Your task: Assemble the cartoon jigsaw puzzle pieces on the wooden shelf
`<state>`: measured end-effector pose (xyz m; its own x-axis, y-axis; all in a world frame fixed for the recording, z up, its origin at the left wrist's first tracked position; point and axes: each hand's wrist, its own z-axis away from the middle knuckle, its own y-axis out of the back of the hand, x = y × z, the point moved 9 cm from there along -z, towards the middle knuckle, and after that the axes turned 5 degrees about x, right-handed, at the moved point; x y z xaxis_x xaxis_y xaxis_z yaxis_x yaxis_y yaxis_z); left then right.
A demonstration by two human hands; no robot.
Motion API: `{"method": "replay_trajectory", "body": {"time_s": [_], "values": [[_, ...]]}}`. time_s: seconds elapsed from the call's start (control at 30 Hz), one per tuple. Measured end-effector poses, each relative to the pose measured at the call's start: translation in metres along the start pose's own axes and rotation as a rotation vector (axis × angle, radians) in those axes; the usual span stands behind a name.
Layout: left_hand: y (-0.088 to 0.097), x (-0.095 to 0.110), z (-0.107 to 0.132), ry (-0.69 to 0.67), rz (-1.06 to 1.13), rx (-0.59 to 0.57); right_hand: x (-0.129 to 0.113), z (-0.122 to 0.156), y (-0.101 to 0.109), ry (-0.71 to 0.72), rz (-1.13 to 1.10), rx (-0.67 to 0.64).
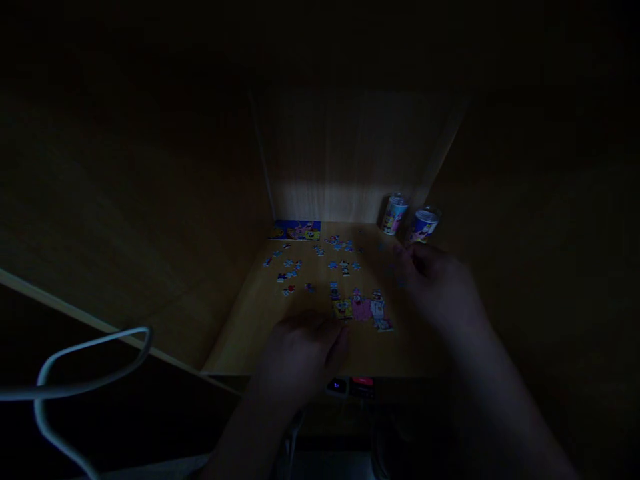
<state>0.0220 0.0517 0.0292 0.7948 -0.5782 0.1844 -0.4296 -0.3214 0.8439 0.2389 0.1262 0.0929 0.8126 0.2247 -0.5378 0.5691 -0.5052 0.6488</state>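
Observation:
Cartoon jigsaw pieces lie on a wooden shelf board (245,333). A joined jigsaw section (361,309), with a yellow and a pink figure, is just right of and beyond my left hand (305,353). That hand rests near the board's front edge, fingers curled in; whatever they might hold is hidden. Over the right side of the board, my right hand (433,277) has its thumb and fingers drawn together, close to the cartoon-printed canister (423,227). Dimness hides anything in its pinch. Several loose jigsaw pieces (345,267) are scattered between the hands and farther back.
A cartoon picture strip (296,230) lies at the back left. Another printed canister (395,215) stands by the back wall. Wooden panels (350,153) enclose the board on the sides and rear. A white cable (90,343) loops at lower left. Everything is very dark.

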Motion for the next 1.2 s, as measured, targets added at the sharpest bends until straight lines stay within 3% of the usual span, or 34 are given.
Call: {"method": "replay_trajectory", "body": {"time_s": [0.13,0.2,0.3,0.43,0.6,0.67,0.83,1.2], "values": [[0.012,-0.024,-0.004,0.229,-0.056,0.113,0.026,0.047,0.018,-0.117,0.125,0.055],[0.016,-0.033,-0.004,0.298,-0.095,0.163,0.035,0.063,0.012,-0.113,0.173,0.045],[0.008,-0.04,-0.004,0.334,-0.139,0.096,0.04,0.074,-0.009,-0.072,0.153,-0.033],[0.001,-0.045,-0.003,0.357,-0.13,0.035,0.03,0.074,-0.027,0.019,0.07,-0.113],[0.007,-0.053,-0.007,0.334,0.068,0.097,0.006,0.075,-0.03,0.235,0.044,-0.075],[0.012,-0.062,-0.009,0.349,0.055,0.12,0.0,0.078,-0.033,0.284,0.042,-0.076],[0.009,-0.078,-0.013,0.346,-0.071,0.033,-0.015,0.084,-0.048,0.312,0.019,-0.145],[-0.002,-0.077,-0.023,0.33,0.148,-0.01,-0.024,0.088,-0.059,0.302,-0.015,-0.245]]}}
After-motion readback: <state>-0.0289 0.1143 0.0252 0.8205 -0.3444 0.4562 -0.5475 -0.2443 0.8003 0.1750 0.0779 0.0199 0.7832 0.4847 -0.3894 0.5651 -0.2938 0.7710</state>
